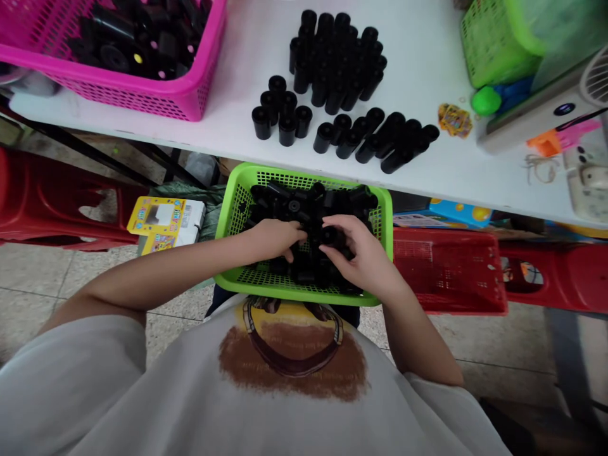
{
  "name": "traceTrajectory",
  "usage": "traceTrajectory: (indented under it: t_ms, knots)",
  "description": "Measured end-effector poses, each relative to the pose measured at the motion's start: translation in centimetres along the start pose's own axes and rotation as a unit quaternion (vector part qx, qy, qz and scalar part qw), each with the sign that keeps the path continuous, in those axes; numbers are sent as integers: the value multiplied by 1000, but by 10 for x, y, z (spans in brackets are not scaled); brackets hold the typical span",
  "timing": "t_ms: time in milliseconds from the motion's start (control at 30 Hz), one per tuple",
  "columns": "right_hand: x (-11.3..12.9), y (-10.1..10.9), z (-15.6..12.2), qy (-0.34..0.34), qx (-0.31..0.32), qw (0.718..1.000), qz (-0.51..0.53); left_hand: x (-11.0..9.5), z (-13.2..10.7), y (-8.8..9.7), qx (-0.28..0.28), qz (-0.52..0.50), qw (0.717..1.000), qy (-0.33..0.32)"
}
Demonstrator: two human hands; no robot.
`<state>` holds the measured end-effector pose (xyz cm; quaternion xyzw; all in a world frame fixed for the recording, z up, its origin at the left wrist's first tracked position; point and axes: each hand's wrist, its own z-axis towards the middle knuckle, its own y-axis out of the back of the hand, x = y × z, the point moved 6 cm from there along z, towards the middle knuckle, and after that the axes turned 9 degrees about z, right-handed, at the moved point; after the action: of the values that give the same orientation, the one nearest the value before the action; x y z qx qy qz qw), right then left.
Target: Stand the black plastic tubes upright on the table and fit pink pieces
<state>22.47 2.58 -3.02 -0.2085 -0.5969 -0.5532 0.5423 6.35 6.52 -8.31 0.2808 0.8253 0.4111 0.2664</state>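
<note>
On my lap sits a green plastic basket (304, 295) filled with loose black plastic parts (304, 201), many of them cylinders. My right hand (363, 253) curls its thumb and fingers around a short black plastic cylinder (331, 236), its round end facing up, over the basket's right half. Reaching in from the left, my left hand (278, 239) is low among the parts near the middle. Its thumb and fingertips are apart, with no held part visible between them; some fingers are hidden.
Black cylinders (335, 60) stand in groups on the white table (190, 136) ahead. A pink basket (197, 95) of black parts is at the left. Rubber bands (455, 120), a fan (546, 104) and a green basket (489, 44) are at the right. Red stools (560, 278) flank me.
</note>
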Motion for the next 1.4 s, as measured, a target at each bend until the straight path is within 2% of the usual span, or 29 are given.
traceTrajectory:
  t_ms: [67,133,167,200,233,267,333,367,400,433,500,633,767,867,933,1000,1033,1133,1200,1300,1400]
  knots:
    - [-9,0,-9,-28,-8,999,29,8,-7,8,-51,-43,998,2]
    - [-14,-1,-15,-45,-17,998,44,17,-15,18,-128,-138,982,5]
    - [-13,-1,-17,-43,-23,998,48,20,-20,22,-167,-213,963,5]
    - [-11,0,-17,-36,-34,998,50,24,-25,25,-196,-306,931,5]
    - [-8,1,-17,-29,-46,997,49,26,-30,26,-212,-411,887,4]
    - [-5,1,-17,-24,-59,997,44,27,-35,25,-212,-518,828,6]
    - [2,1,-15,-25,-80,996,33,21,-43,19,-184,-702,688,9]
    - [6,-1,-14,-25,-86,995,34,16,-46,17,-166,-764,623,8]
    - [10,-3,-13,-21,-90,995,43,10,-49,14,-150,-807,572,7]
    - [14,-6,-13,-13,-94,994,60,5,-52,12,-137,-833,536,5]
    - [24,-8,-14,8,-112,989,100,-4,-56,9,-122,-855,504,4]
    - [43,-3,-16,55,-157,982,88,-8,-59,5,-154,-862,483,1]
    - [59,-1,-11,75,-125,989,7,-12,-55,-2,-156,-867,473,-6]
    - [65,-3,-8,84,-107,991,5,-18,-53,-6,-138,-870,474,-12]
    - [66,-3,-7,86,-105,991,6,-19,-53,-6,-148,-863,483,-20]
    - [66,-2,-7,85,-97,992,-9,-16,-56,-4,-181,-835,518,-22]
    - [66,-1,-7,88,-90,992,-23,-12,-58,-3,-207,-809,550,-16]
    - [65,0,-5,114,-60,989,-78,-1,-66,0,-285,-686,669,14]
    - [61,-5,-4,130,-31,985,-107,0,-70,1,-307,-612,729,25]
    - [53,-22,-2,131,22,983,-125,-6,-72,2,-315,-548,775,23]
    - [46,-36,2,137,69,978,-140,-8,-73,7,-333,-514,790,18]
